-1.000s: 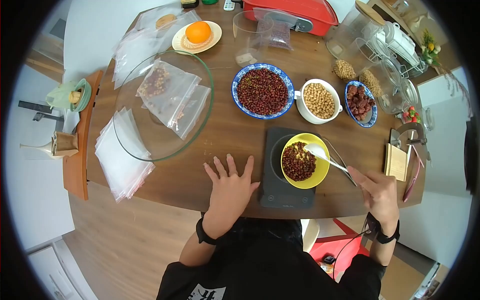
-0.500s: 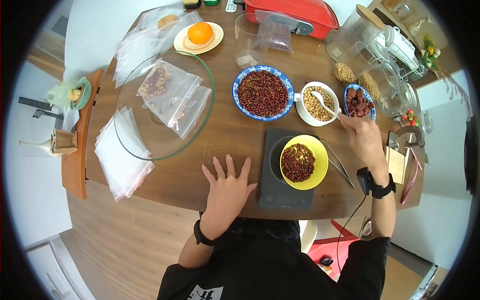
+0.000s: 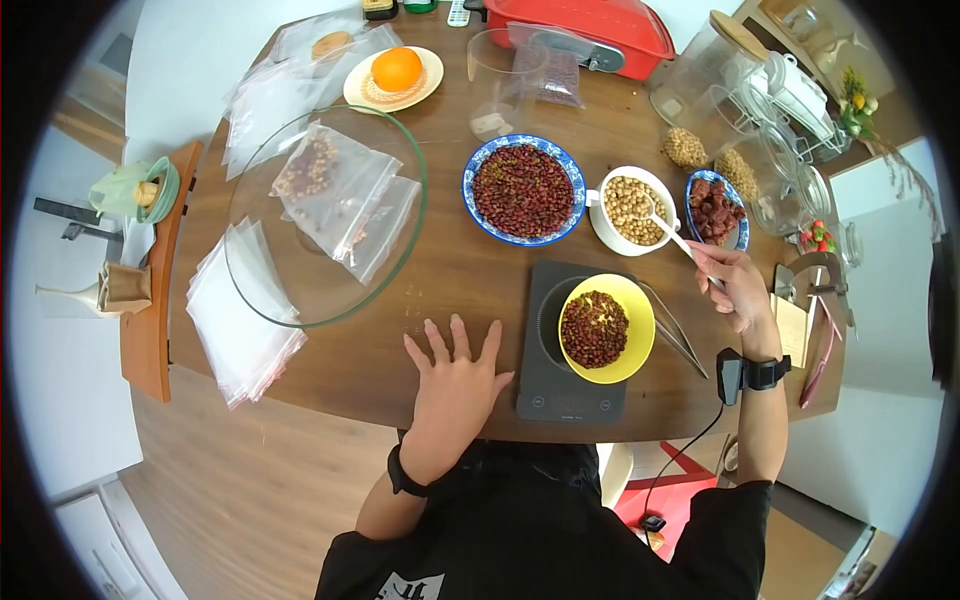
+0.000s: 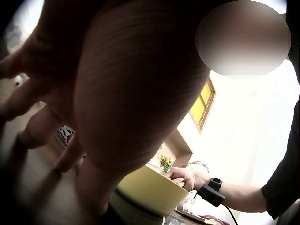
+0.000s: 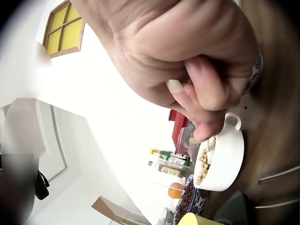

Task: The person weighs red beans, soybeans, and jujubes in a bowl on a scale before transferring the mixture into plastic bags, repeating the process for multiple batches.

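My right hand [image 3: 738, 285] grips the handle of a white spoon [image 3: 674, 236], its bowl end among the pale round beans [image 3: 628, 198] in a white two-handled bowl [image 3: 622, 246]. In the right wrist view, curled fingers [image 5: 208, 89] hang over the rim of that white bowl [image 5: 229, 164]. My left hand [image 3: 452, 395] rests on the table with its fingers spread, holding nothing. Between the hands, a yellow bowl [image 3: 643, 340] with dark red beans [image 3: 592, 335] stands on a black kitchen scale [image 3: 540, 395].
Behind stand a blue-rimmed bowl [image 3: 577, 205] of red beans and a smaller one of dried dates [image 3: 714, 210]. Metal tongs [image 3: 685, 348] lie right of the scale. A large glass bowl [image 3: 418, 230], plastic bags [image 3: 240, 310] and an orange [image 3: 397, 69] on a plate are at left.
My right hand has carried the spoon from the yellow bowl up to the white bowl, where its tip has gone in among the pale beans. My left hand stays in place.
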### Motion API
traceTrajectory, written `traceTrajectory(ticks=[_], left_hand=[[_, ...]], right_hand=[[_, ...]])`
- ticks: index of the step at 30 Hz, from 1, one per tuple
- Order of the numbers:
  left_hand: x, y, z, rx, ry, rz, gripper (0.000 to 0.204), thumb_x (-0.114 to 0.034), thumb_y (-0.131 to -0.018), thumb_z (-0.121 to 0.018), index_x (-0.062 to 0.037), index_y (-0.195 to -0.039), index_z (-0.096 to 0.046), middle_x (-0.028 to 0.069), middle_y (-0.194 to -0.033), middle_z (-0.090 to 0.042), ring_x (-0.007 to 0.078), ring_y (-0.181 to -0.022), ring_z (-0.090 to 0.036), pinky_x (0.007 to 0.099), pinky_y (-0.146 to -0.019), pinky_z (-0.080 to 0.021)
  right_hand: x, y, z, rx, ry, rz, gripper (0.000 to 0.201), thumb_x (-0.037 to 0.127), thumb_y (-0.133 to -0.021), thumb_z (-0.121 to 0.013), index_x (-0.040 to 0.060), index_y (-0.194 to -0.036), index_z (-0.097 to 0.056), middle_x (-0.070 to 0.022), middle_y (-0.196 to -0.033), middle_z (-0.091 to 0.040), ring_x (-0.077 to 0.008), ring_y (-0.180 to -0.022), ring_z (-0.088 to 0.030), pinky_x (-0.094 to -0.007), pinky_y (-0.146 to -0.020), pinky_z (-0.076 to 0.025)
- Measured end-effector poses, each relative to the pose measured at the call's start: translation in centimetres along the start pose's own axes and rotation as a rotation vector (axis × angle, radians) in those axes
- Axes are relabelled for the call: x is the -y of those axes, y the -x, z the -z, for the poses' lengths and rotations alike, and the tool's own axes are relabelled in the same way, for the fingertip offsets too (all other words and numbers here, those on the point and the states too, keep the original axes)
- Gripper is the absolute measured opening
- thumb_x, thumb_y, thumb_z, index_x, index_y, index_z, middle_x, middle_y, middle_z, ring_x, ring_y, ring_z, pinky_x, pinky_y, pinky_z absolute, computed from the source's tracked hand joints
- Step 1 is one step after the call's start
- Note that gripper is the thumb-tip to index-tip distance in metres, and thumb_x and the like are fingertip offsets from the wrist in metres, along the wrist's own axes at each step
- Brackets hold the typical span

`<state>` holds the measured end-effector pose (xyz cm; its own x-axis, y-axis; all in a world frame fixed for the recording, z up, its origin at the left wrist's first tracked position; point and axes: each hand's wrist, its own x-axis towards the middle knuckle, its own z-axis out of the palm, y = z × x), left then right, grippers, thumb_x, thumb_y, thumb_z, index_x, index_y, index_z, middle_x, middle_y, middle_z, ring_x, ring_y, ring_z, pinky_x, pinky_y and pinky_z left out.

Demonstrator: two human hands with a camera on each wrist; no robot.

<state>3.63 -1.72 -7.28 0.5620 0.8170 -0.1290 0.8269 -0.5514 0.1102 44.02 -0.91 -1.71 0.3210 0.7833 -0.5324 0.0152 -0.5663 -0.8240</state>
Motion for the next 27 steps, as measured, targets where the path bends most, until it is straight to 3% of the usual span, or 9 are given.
traceTrajectory(ticks=[8, 16, 17, 18, 20, 22, 24, 25, 27], left_hand=[[-0.2, -0.2, -0.1, 0.003, -0.033, -0.002, 0.069, -0.05, -0.099, -0.064, -0.0159, -0.156, -0.048, 0.0339, -0.143, -0.055, 0.0607, -0.13, -0.052, 0.0752, -0.106, -0.038], [-0.3, -0.2, 0.1, -0.008, -0.018, 0.002, 0.068, -0.049, -0.099, -0.065, -0.0155, -0.155, -0.049, 0.0343, -0.142, -0.056, 0.0605, -0.131, -0.052, 0.0744, -0.106, -0.039], [-0.3, -0.2, 0.0, -0.005, -0.016, -0.001, 0.068, -0.049, -0.099, -0.065, -0.0155, -0.155, -0.049, 0.0343, -0.142, -0.056, 0.0605, -0.131, -0.052, 0.0744, -0.106, -0.039], [-0.4, -0.2, -0.1, -0.008, -0.017, 0.007, 0.067, -0.05, -0.099, -0.064, -0.017, -0.155, -0.05, 0.0334, -0.142, -0.058, 0.0605, -0.131, -0.052, 0.0758, -0.108, -0.036], [-0.5, -0.3, -0.2, -0.011, -0.018, 0.011, 0.066, -0.051, -0.099, -0.063, -0.0184, -0.155, -0.052, 0.0326, -0.142, -0.06, 0.0605, -0.131, -0.053, 0.0772, -0.11, -0.032], [-0.4, -0.3, -0.3, -0.015, -0.037, 0.008, 0.066, -0.051, -0.099, -0.063, -0.0186, -0.155, -0.052, 0.0326, -0.141, -0.06, 0.0606, -0.131, -0.053, 0.0771, -0.11, -0.033], [-0.3, -0.3, -0.3, -0.019, -0.036, 0.006, 0.066, -0.051, -0.099, -0.063, -0.0187, -0.155, -0.052, 0.0325, -0.141, -0.061, 0.0606, -0.13, -0.053, 0.0771, -0.11, -0.033], [-0.3, -0.2, -0.3, -0.025, -0.033, 0.004, 0.066, -0.051, -0.099, -0.063, -0.0188, -0.155, -0.051, 0.0324, -0.141, -0.061, 0.0606, -0.13, -0.054, 0.077, -0.11, -0.033], [-0.3, -0.2, 0.0, -0.017, -0.034, -0.001, 0.067, -0.05, -0.099, -0.064, -0.017, -0.155, -0.05, 0.0336, -0.141, -0.058, 0.0607, -0.13, -0.053, 0.0756, -0.108, -0.036]], right_hand=[[-0.7, 2.1, 2.3, -0.011, -0.09, 0.041, 0.038, 0.021, -0.104, -0.068, 0.0004, -0.135, -0.068, 0.0003, -0.068, -0.058, -0.0022, -0.043, -0.03, -0.0226, -0.038, -0.017], [-1.7, 9.5, 3.1, 0.084, 0.057, 0.027, 0.03, 0.017, -0.103, -0.069, 0.0005, -0.128, -0.074, -0.0051, -0.066, -0.064, -0.0039, -0.041, -0.034, -0.0222, -0.038, -0.019], [-1.8, 10.4, 2.9, 0.091, 0.112, -0.006, 0.028, 0.015, -0.103, -0.069, 0.002, -0.126, -0.075, -0.0047, -0.068, -0.066, -0.0052, -0.044, -0.042, -0.0246, -0.039, -0.029], [-2.8, 10.9, 2.2, 0.089, 0.111, -0.009, 0.028, 0.015, -0.103, -0.069, 0.002, -0.126, -0.075, -0.0047, -0.068, -0.066, -0.0052, -0.044, -0.042, -0.0246, -0.039, -0.029], [-5.1, 11.6, 0.2, 0.09, 0.339, 0.431, 0.026, 0.014, -0.103, -0.068, 0.0054, -0.127, -0.075, -0.0037, -0.072, -0.068, -0.0054, -0.053, -0.051, -0.0284, -0.045, -0.04], [-4.0, 13.0, -1.6, 0.05, 0.505, 0.494, 0.033, 0.002, -0.095, -0.069, 0.0098, -0.126, -0.077, -0.003, -0.07, -0.064, -0.0107, -0.057, -0.057, -0.0337, -0.05, -0.047], [-2.3, 14.3, -2.5, -0.039, 1.261, 0.84, 0.048, -0.006, -0.081, -0.068, 0.0123, -0.124, -0.077, -0.0053, -0.067, -0.056, -0.0188, -0.054, -0.056, -0.0362, -0.049, -0.046], [-2.0, 14.4, -2.8, -0.073, 1.294, 0.893, 0.057, -0.007, -0.072, -0.068, 0.0133, -0.125, -0.077, -0.0065, -0.065, -0.048, -0.0251, -0.054, -0.055, -0.039, -0.049, -0.045], [-1.0, 13.9, -2.1, -0.088, 1.287, 0.888, 0.057, -0.008, -0.072, -0.067, 0.0131, -0.125, -0.077, -0.0067, -0.065, -0.05, -0.0248, -0.053, -0.055, -0.0396, -0.049, -0.045]])
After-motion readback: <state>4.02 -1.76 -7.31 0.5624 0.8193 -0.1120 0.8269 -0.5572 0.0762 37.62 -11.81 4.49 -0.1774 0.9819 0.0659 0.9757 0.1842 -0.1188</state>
